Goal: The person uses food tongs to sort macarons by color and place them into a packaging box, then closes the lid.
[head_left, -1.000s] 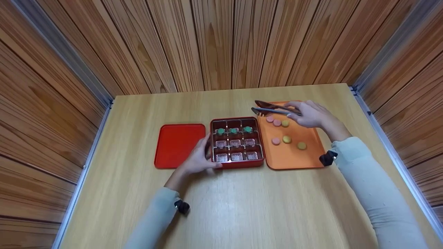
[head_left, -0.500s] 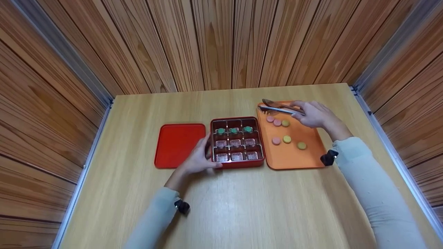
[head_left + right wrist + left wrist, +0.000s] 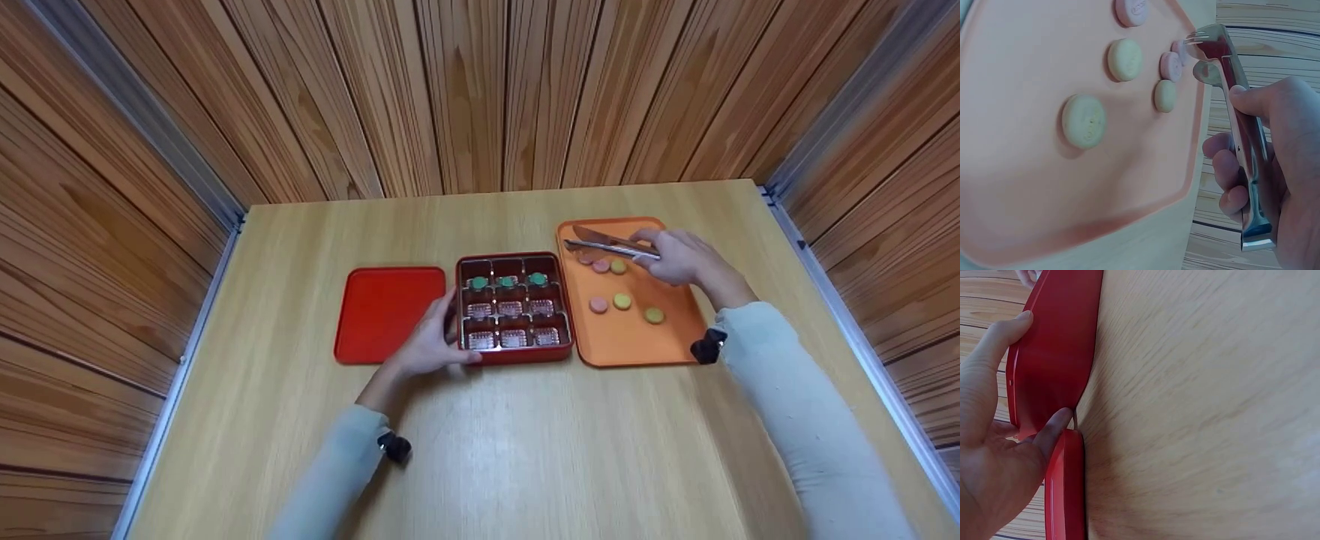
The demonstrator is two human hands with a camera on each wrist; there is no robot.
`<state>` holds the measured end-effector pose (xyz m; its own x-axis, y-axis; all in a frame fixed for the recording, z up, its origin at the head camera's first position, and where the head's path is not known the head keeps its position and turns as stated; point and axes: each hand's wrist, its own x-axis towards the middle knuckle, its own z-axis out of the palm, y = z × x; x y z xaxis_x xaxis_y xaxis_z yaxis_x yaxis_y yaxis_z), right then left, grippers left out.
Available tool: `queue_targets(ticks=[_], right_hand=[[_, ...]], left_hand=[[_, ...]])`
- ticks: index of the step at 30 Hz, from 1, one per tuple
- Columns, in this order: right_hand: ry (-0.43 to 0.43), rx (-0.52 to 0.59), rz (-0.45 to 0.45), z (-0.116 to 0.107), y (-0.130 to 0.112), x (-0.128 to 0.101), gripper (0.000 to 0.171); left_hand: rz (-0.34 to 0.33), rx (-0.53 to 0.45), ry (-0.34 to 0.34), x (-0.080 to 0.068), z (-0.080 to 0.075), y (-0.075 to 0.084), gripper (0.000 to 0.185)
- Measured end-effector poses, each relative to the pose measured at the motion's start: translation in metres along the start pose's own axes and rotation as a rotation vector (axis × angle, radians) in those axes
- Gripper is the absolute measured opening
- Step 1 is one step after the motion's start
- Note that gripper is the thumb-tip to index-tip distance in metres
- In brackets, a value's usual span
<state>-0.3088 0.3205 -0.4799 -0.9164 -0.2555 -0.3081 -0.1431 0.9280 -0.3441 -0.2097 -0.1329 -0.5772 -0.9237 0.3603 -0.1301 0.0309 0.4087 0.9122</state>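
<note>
My left hand (image 3: 426, 348) holds the front left corner of a red box (image 3: 529, 357), thumb on the front wall (image 3: 1058, 343) and fingers round the left side. A clear divided insert (image 3: 510, 309) sits in the box, with three green macarons (image 3: 506, 282) in its back row. My right hand (image 3: 677, 259) grips metal tongs (image 3: 1247, 143), thumb on one arm and fingers on the other. The tongs' fork-like tip (image 3: 1207, 42) overlaps a pink macaron at the far left of the orange tray (image 3: 637, 346). Nothing shows between the tips.
On the tray lie pink macarons (image 3: 598, 304) and yellow ones (image 3: 622, 301), several at the back and several in the middle. A red lid (image 3: 386, 311) lies left of the box. Wood-plank walls (image 3: 480, 97) surround the table (image 3: 495, 450).
My right hand has shifted the tongs from the tray's back left corner rightward, then down toward the back macarons. The gap between the tongs' arms has narrowed. My left hand stays on the box.
</note>
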Motion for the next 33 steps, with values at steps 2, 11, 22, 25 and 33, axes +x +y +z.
queue_targets(ticks=[2, 11, 22, 25, 33], right_hand=[[-0.008, 0.015, 0.004, 0.0011, 0.0008, 0.0011, 0.05], [-0.066, 0.031, 0.042, 0.0029, 0.0024, 0.0014, 0.052], [-0.094, 0.03, 0.052, 0.0037, 0.0025, 0.0045, 0.049], [-0.097, 0.018, 0.031, 0.003, 0.0028, 0.0051, 0.046], [-0.11, 0.016, 0.031, 0.0035, 0.0025, 0.0059, 0.04]], left_hand=[[0.001, 0.002, 0.002, 0.0004, -0.0003, 0.0007, 0.135], [-0.002, -0.015, -0.003, 0.0002, -0.0002, 0.0017, 0.134], [-0.008, 0.021, 0.005, 0.0008, -0.0005, 0.0017, 0.132], [-0.017, 0.018, 0.002, 0.001, -0.0004, 0.0027, 0.131], [-0.021, -0.001, 0.008, 0.0002, 0.0009, 0.0027, 0.132]])
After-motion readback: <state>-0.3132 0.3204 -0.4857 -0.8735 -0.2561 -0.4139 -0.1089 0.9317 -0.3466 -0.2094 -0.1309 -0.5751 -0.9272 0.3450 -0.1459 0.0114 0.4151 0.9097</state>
